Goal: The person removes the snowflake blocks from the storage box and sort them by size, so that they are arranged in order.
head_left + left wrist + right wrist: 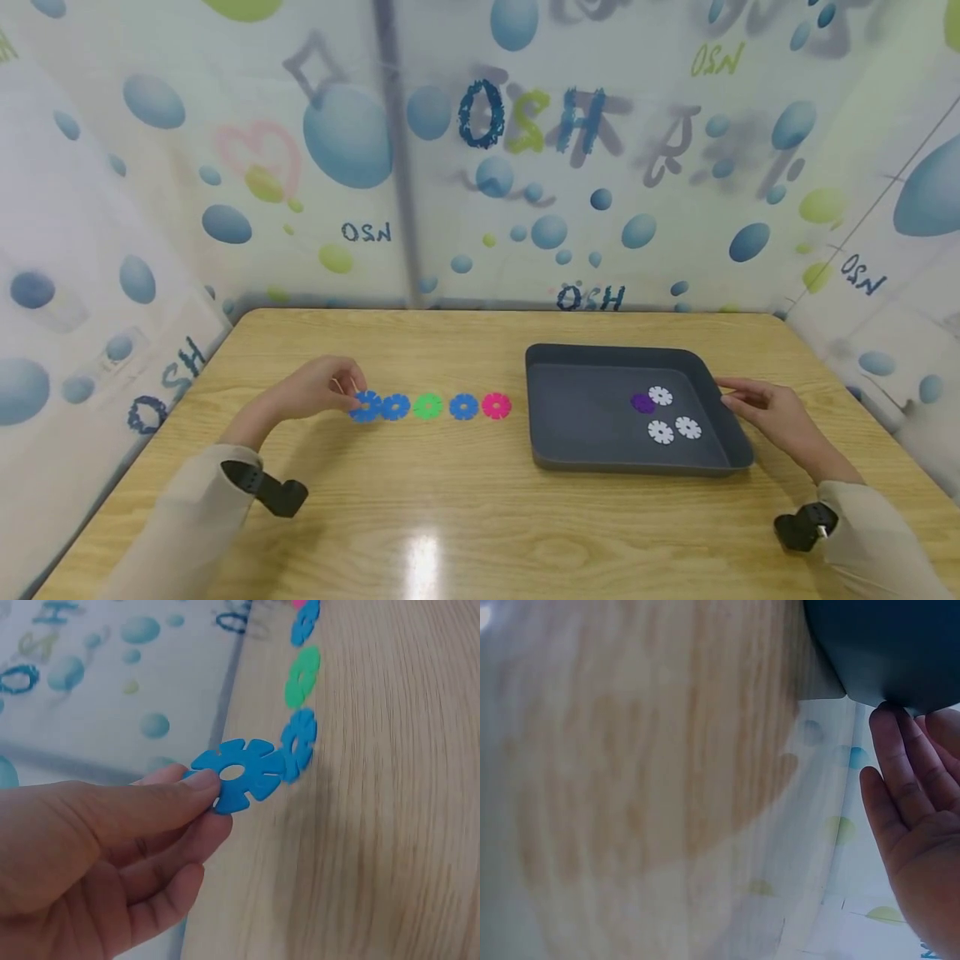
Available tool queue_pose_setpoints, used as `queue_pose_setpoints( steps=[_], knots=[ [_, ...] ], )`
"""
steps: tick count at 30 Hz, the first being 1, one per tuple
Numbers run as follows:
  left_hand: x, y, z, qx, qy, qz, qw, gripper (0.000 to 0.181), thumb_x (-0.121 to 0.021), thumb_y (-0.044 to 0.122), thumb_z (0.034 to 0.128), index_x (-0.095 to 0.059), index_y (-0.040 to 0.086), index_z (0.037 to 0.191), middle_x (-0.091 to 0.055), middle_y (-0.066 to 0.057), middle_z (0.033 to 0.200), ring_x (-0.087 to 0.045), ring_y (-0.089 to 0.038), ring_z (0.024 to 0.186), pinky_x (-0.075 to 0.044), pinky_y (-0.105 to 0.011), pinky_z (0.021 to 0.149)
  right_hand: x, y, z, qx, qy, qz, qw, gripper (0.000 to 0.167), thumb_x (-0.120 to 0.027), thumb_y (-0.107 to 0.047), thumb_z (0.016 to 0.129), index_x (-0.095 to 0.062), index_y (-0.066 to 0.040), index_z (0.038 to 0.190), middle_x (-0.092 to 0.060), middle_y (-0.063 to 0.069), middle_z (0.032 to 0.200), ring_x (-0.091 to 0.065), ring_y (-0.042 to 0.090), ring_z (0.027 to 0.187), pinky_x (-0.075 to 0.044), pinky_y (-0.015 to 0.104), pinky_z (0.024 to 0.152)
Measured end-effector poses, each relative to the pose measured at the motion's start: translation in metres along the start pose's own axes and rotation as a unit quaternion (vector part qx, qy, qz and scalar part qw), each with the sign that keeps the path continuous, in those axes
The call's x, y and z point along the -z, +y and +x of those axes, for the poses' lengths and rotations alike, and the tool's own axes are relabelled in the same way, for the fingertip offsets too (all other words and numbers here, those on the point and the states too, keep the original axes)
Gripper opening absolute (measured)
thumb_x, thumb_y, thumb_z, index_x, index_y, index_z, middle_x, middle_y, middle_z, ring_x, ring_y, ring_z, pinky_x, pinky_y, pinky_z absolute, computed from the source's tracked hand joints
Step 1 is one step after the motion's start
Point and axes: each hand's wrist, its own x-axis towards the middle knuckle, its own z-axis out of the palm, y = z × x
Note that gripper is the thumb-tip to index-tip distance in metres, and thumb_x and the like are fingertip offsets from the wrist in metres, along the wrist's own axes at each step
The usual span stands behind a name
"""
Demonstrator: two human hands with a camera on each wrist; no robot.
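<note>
My left hand [318,390] pinches a blue notched plastic disc [251,780] with a round centre hole, between thumb and fingers. The disc is held above the table, its far edge overlapping a second blue disc [298,746] in the left wrist view. Onward in a row to the right lie a green disc [428,407], another blue disc [464,407] and a pink disc [497,406]. My right hand [776,421] touches the right side of a dark grey tray [585,425]. In the right wrist view its fingers [900,769] are nearly straight against the tray's outer wall.
In the tray's right half lie a purple disc [642,403] and white discs [661,432], one overlapping the purple one. The wooden table [420,500] reaches back to a patterned sheet [480,208], which also hangs along both sides.
</note>
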Motion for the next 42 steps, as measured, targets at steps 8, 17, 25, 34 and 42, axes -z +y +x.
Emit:
queue_pose_setpoints(
  steps=[8, 17, 25, 34, 42],
  knots=[
    [0.005, -0.024, -0.006, 0.011, -0.012, -0.025, 0.9995, 0.016, -0.067, 0.003, 0.0812, -0.057, -0.003, 0.092, -0.056, -0.005, 0.077, -0.054, -0.018, 0.074, -0.046, -0.035, 0.072, 0.000, 0.000, -0.001, 0.006, 0.005, -0.001, 1.0000, 0.045, -0.054, -0.025, 0.093, -0.051, 0.007, 0.125, -0.061, 0.024, 0.103, -0.052, -0.007, 0.075, -0.045, 0.021, 0.060],
    [-0.001, -0.036, 0.001, 0.021, -0.002, -0.029, 0.9994, 0.017, -0.066, 0.003, 0.0820, -0.061, -0.007, 0.095, -0.060, -0.005, 0.080, -0.056, -0.019, 0.077, -0.046, -0.037, 0.075, 0.001, -0.002, -0.001, 0.012, 0.006, 0.004, 0.9999, 0.044, -0.054, -0.024, 0.093, -0.051, 0.008, 0.124, -0.060, 0.025, 0.103, -0.051, -0.007, 0.075, -0.045, 0.022, 0.059],
    [-0.004, -0.038, 0.007, 0.049, 0.008, -0.024, 0.9985, 0.015, -0.066, 0.001, 0.0806, -0.065, -0.007, 0.094, -0.062, -0.005, 0.080, -0.055, -0.018, 0.075, -0.046, -0.032, 0.066, 0.002, -0.003, -0.001, 0.009, -0.001, 0.018, 0.9998, 0.047, -0.053, -0.026, 0.094, -0.049, 0.008, 0.126, -0.058, 0.028, 0.109, -0.051, -0.008, 0.077, -0.047, 0.022, 0.062],
    [-0.005, -0.038, 0.012, 0.059, 0.002, -0.021, 0.9980, 0.016, -0.067, 0.002, 0.0813, -0.064, -0.007, 0.094, -0.061, -0.005, 0.079, -0.053, -0.015, 0.072, -0.043, -0.029, 0.063, 0.002, -0.003, -0.001, -0.001, -0.007, 0.024, 0.9997, 0.048, -0.052, -0.027, 0.094, -0.048, 0.007, 0.128, -0.058, 0.026, 0.108, -0.052, -0.004, 0.077, -0.047, 0.023, 0.062],
    [-0.008, -0.040, 0.012, 0.058, 0.001, -0.033, 0.9978, 0.018, -0.066, 0.003, 0.0818, -0.063, -0.009, 0.095, -0.060, -0.006, 0.081, -0.051, -0.016, 0.073, -0.043, -0.028, 0.063, -0.001, -0.003, -0.003, 0.003, 0.002, 0.019, 0.9998, 0.046, -0.052, -0.026, 0.094, -0.049, 0.008, 0.126, -0.060, 0.022, 0.100, -0.052, 0.001, 0.073, -0.044, 0.025, 0.057]
  ],
)
